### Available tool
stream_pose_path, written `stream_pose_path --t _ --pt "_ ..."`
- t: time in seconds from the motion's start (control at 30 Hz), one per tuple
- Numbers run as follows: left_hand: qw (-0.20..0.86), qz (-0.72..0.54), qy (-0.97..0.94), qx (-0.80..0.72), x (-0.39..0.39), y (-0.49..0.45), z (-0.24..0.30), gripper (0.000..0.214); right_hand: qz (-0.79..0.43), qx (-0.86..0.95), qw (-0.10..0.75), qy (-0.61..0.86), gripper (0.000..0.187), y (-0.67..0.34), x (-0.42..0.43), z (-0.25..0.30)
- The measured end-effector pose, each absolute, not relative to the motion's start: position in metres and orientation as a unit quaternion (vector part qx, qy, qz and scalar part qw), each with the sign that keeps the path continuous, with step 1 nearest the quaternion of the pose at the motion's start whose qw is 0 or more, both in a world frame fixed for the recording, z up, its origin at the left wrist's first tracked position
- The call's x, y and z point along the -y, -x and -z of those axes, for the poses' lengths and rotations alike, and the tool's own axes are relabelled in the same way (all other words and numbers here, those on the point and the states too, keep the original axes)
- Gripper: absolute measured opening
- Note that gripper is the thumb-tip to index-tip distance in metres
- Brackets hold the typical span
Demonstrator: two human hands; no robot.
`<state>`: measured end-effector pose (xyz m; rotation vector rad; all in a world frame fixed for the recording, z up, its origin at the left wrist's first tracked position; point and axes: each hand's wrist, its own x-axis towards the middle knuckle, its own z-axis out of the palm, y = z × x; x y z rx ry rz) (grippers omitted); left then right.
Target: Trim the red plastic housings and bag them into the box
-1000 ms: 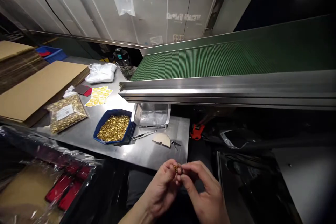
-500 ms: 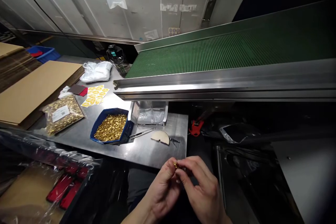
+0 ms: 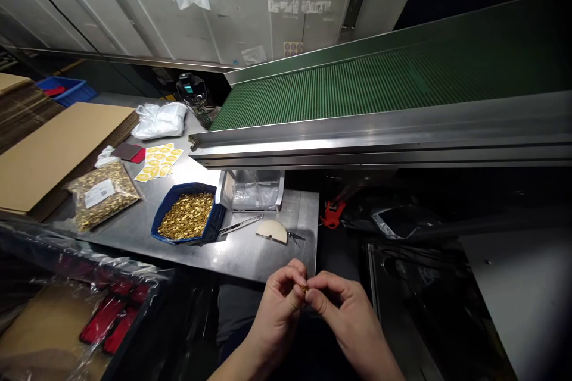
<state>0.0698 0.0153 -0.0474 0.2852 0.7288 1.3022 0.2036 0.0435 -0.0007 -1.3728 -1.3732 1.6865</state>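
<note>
Between the fingertips of both hands sits a small gold metal piece (image 3: 304,289), mostly covered, so its exact kind is unclear. My left hand (image 3: 282,300) pinches it from the left with thumb and fingers. From the other side, my right hand (image 3: 342,306) pinches it too, thumb and forefinger closed. Both hands are just in front of the metal table's (image 3: 214,262) near edge. A blue bin (image 3: 161,214) on the table holds many similar small gold pieces (image 3: 187,215). Right of it lie metal tweezers (image 3: 241,224), a pale half-round disc (image 3: 272,230) and a small dark tool (image 3: 295,236).
A green conveyor belt (image 3: 339,86) with a metal rail rises to the right above the table. Behind the bin are a clear bag of gold pieces (image 3: 105,193), yellow sticker sheets (image 3: 158,161) and cardboard sheets (image 3: 67,149). A plastic-lined box with red items (image 3: 102,318) stands lower left.
The left fingers have curled over and the hands have come closer together around the gold piece, which is now more hidden. The whole view has shifted slightly.
</note>
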Motion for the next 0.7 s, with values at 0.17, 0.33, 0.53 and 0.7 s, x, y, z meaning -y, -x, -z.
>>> stream_pose_path --t 0.17,0.33,0.53,0.7 --pt "0.686 -0.588 -0.206 -0.376 -0.016 -0.062 0.048 0.02 -0.655 0.466 0.293 0.517 0.029 -0.204 -0.042 0.003" --pt "0.613 -0.571 -0.325 -0.439 -0.015 -0.053 0.043 0.01 -0.63 0.501 0.262 0.532 0.028 -0.206 -0.043 -0.001" --pt "0.452 -0.578 -0.462 -0.499 -0.01 -0.05 0.039 0.011 -0.636 0.519 0.261 0.508 0.031 -0.207 -0.042 -0.005" --pt "0.407 -0.596 -0.465 -0.514 -0.005 -0.049 0.04 0.014 -0.688 0.435 0.306 0.494 0.027 -0.197 -0.035 0.003"
